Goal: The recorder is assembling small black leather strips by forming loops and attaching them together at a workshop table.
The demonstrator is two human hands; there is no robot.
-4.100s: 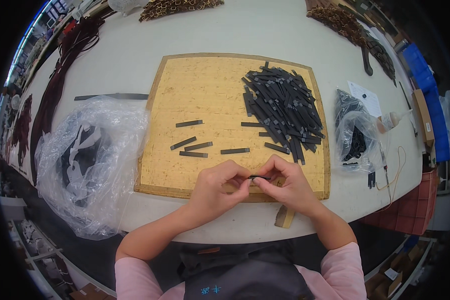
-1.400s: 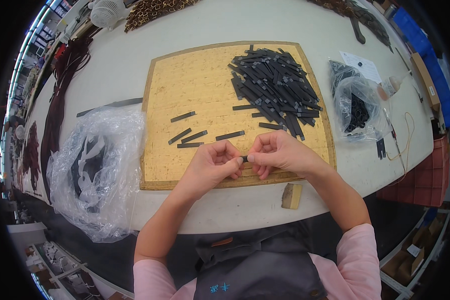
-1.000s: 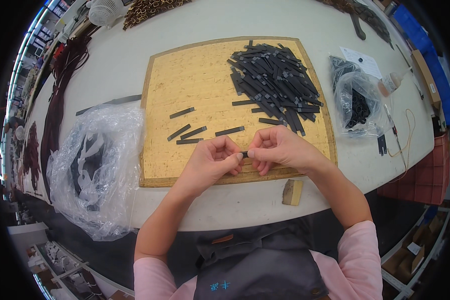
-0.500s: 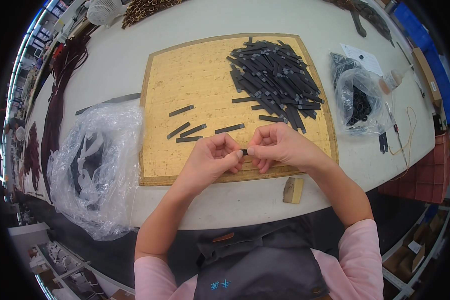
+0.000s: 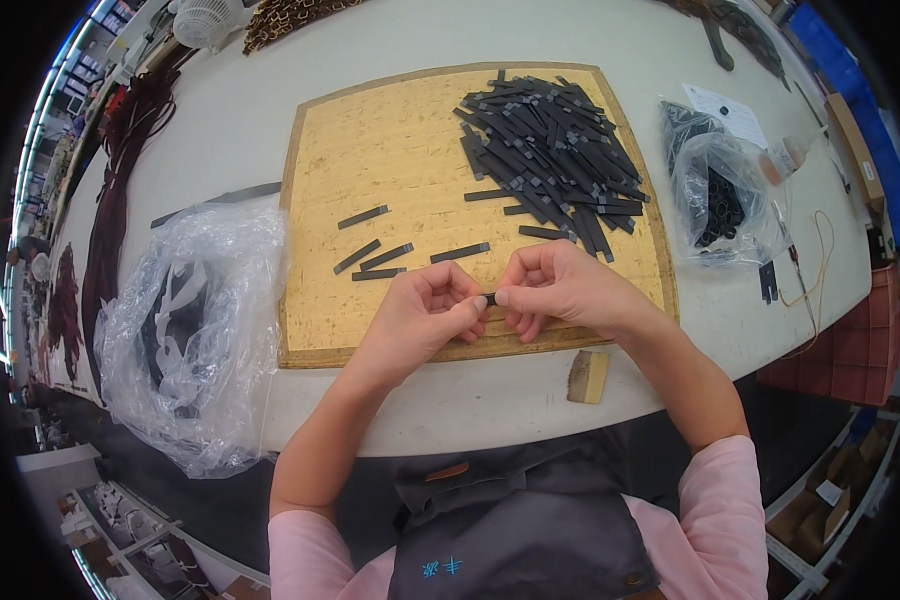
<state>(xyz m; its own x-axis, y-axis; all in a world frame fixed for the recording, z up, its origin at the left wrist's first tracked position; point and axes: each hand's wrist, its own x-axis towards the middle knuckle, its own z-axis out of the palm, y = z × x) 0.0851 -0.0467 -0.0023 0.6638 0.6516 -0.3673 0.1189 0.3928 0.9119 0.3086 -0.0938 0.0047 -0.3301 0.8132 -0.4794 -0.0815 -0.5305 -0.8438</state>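
Observation:
My left hand (image 5: 432,312) and my right hand (image 5: 555,292) meet over the near edge of a yellow board (image 5: 370,140). Between thumbs and fingertips, both pinch a small black strip (image 5: 489,298), mostly hidden by the fingers. Just beyond my hands, several loose black strips lie apart on the board, among them one strip (image 5: 460,252) close to my left fingers. A large heap of similar black strips (image 5: 545,150) covers the board's far right part. Each loose strip has a greyish end.
A clear plastic bag (image 5: 230,330) stands left of the board. To the right sits an open bag of black rings (image 5: 720,215), near a small bottle (image 5: 785,158) and a thin tool with a cord (image 5: 793,256). A small block (image 5: 587,377) rests near the table's front edge.
Both hands stay in nearly the same place, still pinching the small black strip. The view has shifted very slightly; nothing else visibly moves.

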